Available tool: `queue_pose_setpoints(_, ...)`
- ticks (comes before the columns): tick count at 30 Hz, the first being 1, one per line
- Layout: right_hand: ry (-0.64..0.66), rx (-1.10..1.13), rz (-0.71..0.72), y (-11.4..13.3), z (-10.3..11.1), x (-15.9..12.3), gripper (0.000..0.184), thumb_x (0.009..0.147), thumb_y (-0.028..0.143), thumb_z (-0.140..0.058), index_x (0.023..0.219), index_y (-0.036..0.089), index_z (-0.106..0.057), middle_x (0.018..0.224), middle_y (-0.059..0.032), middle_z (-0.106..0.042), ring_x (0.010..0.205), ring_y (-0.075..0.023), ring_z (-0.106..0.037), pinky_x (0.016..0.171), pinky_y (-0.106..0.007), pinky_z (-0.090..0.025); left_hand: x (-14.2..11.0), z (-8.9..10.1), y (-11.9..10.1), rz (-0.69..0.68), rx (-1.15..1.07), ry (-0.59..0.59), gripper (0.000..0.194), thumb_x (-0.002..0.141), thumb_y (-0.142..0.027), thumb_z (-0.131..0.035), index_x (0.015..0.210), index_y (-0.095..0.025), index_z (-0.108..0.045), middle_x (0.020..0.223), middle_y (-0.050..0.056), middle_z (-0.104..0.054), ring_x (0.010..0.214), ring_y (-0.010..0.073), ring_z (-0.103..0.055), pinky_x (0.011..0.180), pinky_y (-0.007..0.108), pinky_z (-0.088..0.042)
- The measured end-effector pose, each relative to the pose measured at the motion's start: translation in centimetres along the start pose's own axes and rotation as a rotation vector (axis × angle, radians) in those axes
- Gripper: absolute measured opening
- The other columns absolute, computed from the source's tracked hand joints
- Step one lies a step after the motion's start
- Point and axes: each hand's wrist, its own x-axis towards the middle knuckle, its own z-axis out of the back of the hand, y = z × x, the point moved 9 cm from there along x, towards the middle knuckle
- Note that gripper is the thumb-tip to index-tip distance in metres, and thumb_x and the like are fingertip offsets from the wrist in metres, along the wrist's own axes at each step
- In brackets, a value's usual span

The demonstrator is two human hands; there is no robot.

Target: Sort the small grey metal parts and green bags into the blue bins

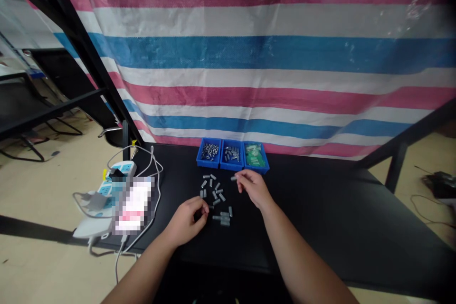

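My right hand (pixel 253 188) pinches a small grey metal cylinder (pixel 233 178) between thumb and fingertips, just in front of the blue bins. My left hand (pixel 188 220) is closed in a pinch low over the table; a small grey piece (pixel 211 207) shows at its fingertips, but whether it is held I cannot tell. Between the hands lie several loose metal cylinders (pixel 221 196), scattered on the black table (pixel 306 209). Nearer to me, several more are grouped close together (pixel 224 218).
Three blue bins stand in a row at the back: small shiny metal parts in the left bin (pixel 208 163), grey cylinders in the middle bin (pixel 231 167), pale pieces in green in the right bin (pixel 261 170). A power strip (pixel 123 167), cables and a blurred bright screen (pixel 133 206) occupy the left side.
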Motion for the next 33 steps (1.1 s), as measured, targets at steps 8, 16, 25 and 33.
queue_pose_setpoints(8,0.108,-0.266,0.13,1.0,-2.3,-0.3,0.035,0.085,0.034,-0.071,0.118,0.021,-0.069,0.098,-0.0067,-0.071,0.075,-0.0171,-0.065,0.062,-0.029,-0.051,0.0,-0.1,0.1,0.005,0.004,0.003,0.012,0.086,-0.01,-0.054,0.088,-0.02,-0.062,0.084,0.002,-0.061,0.079,0.0153,-0.06,0.074,0.026,-0.044)
queue_pose_setpoints(16,0.274,-0.859,0.386,1.8,-6.6,-1.8,0.037,0.09,0.01,-0.058,0.117,0.029,-0.074,0.106,-0.0054,-0.061,0.102,-0.0197,-0.061,0.095,-0.037,-0.05,0.1,0.1,-0.3,0.002,-0.002,-0.005,0.013,0.087,-0.01,-0.053,0.088,-0.021,-0.061,0.085,0.002,-0.061,0.079,0.015,-0.059,0.074,0.026,-0.045)
queue_pose_setpoints(25,0.094,-0.62,0.285,1.4,-4.0,-0.8,0.014,0.092,0.024,-0.062,0.106,0.023,-0.064,0.09,-0.0028,-0.07,0.08,-0.0177,-0.066,0.075,-0.032,-0.053,-0.1,0.0,0.0,-0.001,0.0,-0.007,0.013,0.086,-0.011,-0.053,0.088,-0.021,-0.062,0.085,0.003,-0.062,0.08,0.0157,-0.06,0.074,0.026,-0.045)
queue_pose_setpoints(33,0.095,-0.392,0.088,-0.1,-0.6,-0.1,0.03,0.086,0.047,-0.068,0.079,0.018,-0.068,0.067,-0.0018,-0.067,0.056,-0.0133,-0.058,0.052,-0.024,-0.046,-0.1,0.0,0.1,-0.006,0.0,-0.008,0.013,0.086,-0.011,-0.053,0.088,-0.02,-0.062,0.084,0.003,-0.061,0.079,0.0158,-0.06,0.074,0.026,-0.045)
